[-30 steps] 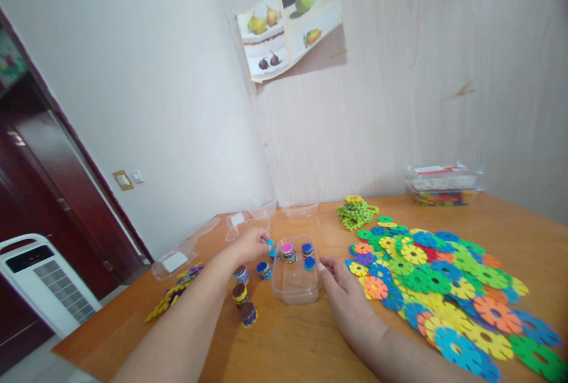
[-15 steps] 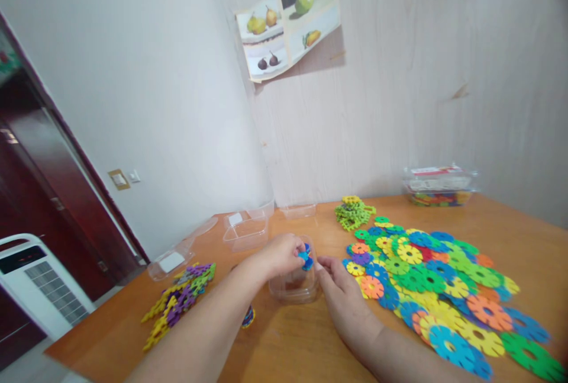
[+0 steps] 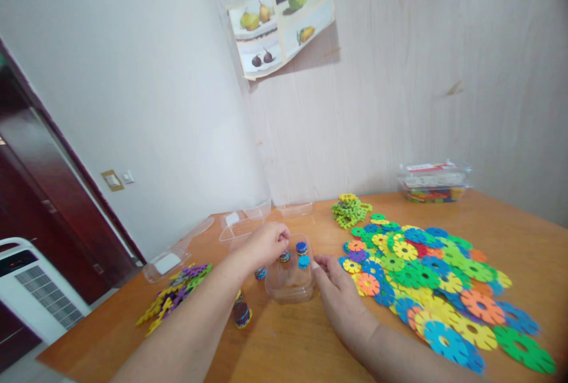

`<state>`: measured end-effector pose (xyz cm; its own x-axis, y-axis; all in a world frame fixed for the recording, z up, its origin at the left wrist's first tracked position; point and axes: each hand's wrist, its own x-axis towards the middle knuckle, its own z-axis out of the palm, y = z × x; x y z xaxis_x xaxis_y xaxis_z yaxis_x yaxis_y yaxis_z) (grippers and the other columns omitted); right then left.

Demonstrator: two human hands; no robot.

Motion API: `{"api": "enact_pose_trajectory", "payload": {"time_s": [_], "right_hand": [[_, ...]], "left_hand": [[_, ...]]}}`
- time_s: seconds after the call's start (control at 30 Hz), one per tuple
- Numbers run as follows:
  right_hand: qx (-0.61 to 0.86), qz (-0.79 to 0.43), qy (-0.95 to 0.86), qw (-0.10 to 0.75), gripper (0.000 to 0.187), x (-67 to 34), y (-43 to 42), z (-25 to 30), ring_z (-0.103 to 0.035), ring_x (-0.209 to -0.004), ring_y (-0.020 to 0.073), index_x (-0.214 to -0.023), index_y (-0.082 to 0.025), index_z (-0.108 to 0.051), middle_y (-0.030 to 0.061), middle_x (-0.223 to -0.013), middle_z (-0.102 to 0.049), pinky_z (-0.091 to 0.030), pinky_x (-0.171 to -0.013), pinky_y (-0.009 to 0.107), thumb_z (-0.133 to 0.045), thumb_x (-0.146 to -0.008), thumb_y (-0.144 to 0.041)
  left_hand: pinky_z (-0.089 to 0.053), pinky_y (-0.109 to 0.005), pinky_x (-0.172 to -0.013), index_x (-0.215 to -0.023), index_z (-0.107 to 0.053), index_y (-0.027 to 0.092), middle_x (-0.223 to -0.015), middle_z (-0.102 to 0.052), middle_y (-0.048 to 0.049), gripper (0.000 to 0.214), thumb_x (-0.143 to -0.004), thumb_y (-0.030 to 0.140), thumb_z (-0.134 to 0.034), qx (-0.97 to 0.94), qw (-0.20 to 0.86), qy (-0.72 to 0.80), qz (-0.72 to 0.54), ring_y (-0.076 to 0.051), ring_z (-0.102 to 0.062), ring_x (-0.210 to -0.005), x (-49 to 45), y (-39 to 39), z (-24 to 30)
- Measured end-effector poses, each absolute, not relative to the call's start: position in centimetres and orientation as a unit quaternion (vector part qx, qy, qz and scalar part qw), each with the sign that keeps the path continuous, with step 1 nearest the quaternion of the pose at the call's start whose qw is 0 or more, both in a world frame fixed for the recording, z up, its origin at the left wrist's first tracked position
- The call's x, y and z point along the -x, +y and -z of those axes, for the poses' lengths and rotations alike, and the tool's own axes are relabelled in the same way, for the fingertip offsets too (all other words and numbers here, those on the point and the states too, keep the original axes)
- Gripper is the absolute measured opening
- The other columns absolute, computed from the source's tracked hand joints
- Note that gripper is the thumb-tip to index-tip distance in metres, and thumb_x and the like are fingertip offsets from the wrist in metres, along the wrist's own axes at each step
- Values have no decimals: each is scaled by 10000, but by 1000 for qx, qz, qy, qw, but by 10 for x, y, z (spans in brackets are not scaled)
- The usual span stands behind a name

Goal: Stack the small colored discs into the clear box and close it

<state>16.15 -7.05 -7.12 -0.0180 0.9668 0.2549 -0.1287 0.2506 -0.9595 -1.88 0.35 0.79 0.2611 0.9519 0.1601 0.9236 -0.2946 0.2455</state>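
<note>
Left wall (image 3: 133,75) is plain white and smooth; right wall (image 3: 421,75) is pale wood-grain panelling, and the two meet in a corner. A curling paper poster of fruit photographs (image 3: 281,19) hangs across that corner and casts a shadow on the panelling. A dark reddish-brown wooden door (image 3: 39,193) is at far left, with a beige switch plate (image 3: 112,180) beside it. A white slatted air cooler (image 3: 33,288) stands below. An orange-brown wooden table (image 3: 288,341) fills the foreground. Light is even and soft.
</note>
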Motion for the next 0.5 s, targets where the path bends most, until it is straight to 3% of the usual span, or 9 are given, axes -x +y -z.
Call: {"api": "enact_pose_trajectory", "payload": {"time_s": [0.2, 0.5], "right_hand": [[399, -482, -532, 570, 328, -161, -69, 74, -651, -991, 239, -997, -190, -619, 93, -1044, -708, -503, -881, 345, -528, -849, -468], [404, -476, -534, 570, 354, -162, -68, 74, -653, -984, 248, -1004, -195, -651, 83, -1025, -717, -509, -860, 352, -544, -826, -482]], "left_hand": [[-407, -216, -638, -891, -660, 172, -820, -681, -14, 193, -771, 171, -509, -732, 29, 656, -183, -132, -596, -740, 65, 11, -17], [-421, -205, -619, -824, -687, 156, -741, -671, 15, 206, -630, 194, -631, -735, 118, 658, -114, -137, -600, -713, 88, 23, 23]]}}
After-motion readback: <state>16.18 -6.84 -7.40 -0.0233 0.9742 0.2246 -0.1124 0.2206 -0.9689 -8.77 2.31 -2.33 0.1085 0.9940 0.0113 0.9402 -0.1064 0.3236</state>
